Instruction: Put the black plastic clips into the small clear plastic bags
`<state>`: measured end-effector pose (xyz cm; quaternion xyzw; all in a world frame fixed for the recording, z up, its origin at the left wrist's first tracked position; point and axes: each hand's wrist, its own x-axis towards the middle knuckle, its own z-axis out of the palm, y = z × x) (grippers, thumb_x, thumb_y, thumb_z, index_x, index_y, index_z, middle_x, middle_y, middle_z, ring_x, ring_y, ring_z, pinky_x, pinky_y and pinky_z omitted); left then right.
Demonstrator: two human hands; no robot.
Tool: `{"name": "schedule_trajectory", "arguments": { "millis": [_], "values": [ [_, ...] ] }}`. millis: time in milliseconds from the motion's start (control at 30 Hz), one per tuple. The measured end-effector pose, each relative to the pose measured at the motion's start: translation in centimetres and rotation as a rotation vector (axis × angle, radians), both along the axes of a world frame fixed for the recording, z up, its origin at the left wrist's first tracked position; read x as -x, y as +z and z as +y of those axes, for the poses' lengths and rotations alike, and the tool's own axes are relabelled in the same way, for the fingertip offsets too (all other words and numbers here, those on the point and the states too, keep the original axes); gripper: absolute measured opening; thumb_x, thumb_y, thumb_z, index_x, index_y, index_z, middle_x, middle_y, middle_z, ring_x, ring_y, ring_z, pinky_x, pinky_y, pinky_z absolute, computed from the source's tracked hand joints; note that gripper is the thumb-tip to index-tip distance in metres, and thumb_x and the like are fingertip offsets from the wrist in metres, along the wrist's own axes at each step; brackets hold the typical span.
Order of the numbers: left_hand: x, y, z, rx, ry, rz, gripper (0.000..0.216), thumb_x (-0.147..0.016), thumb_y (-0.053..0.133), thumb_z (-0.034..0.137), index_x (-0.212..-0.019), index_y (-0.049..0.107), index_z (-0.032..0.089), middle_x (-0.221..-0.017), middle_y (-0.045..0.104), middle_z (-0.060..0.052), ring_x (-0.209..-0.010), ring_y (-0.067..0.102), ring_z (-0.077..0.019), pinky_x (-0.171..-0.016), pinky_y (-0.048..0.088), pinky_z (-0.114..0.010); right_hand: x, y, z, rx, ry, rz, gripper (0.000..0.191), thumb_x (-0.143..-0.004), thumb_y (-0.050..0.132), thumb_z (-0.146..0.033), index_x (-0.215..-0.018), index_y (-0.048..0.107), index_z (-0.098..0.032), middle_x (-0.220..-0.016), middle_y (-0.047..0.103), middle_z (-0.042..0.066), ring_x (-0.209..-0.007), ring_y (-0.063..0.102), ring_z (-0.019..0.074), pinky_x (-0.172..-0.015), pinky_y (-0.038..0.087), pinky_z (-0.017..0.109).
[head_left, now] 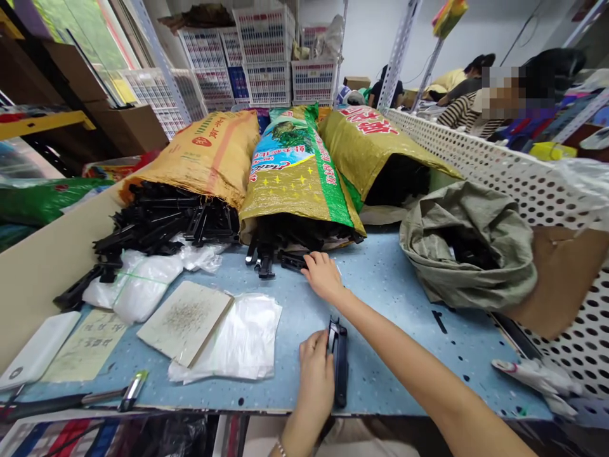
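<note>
My left hand [314, 374], with a bracelet at the wrist, is closed on the left side of a long black stapler-shaped part [339, 365] near the table's front edge. Farther forward, my right hand [324, 277] has its fingers closed on the end of another black part [292, 261], which lies before the middle sack. That green and gold sack [299, 184] has its mouth towards me, with several black parts [264, 259] spilling out. An orange sack [200, 149] to its left spills a heap of similar parts [162, 216].
On the blue table [380, 317] lie a square board [185, 320], plastic bags [254, 336] and a hammer [133, 390]. A gold sack [380, 146] and a rolled-down grey-green sack [469, 247] stand right, beside a perforated white panel [547, 190]. People sit beyond it.
</note>
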<state>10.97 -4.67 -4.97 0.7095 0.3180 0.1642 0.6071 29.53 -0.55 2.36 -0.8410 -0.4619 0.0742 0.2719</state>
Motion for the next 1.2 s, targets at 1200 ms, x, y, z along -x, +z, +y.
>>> {"name": "schedule_trajectory", "arguments": {
  "millis": [1200],
  "values": [
    [-0.1, 5.8, 6.8, 0.040, 0.150, -0.010, 0.054, -0.089, 0.042, 0.048, -0.135, 0.039, 0.019, -0.115, 0.062, -0.011, -0.103, 0.062, -0.0252, -0.084, 0.050, -0.036, 7.3, -2.9, -10.8, -0.004, 0.499, -0.223, 0.039, -0.100, 0.029, -0.036, -0.074, 0.053, -0.019, -0.068, 0.055, 0.002, -0.063, 0.049, 0.0155, -0.061, 0.035, 0.028]
  ]
}}
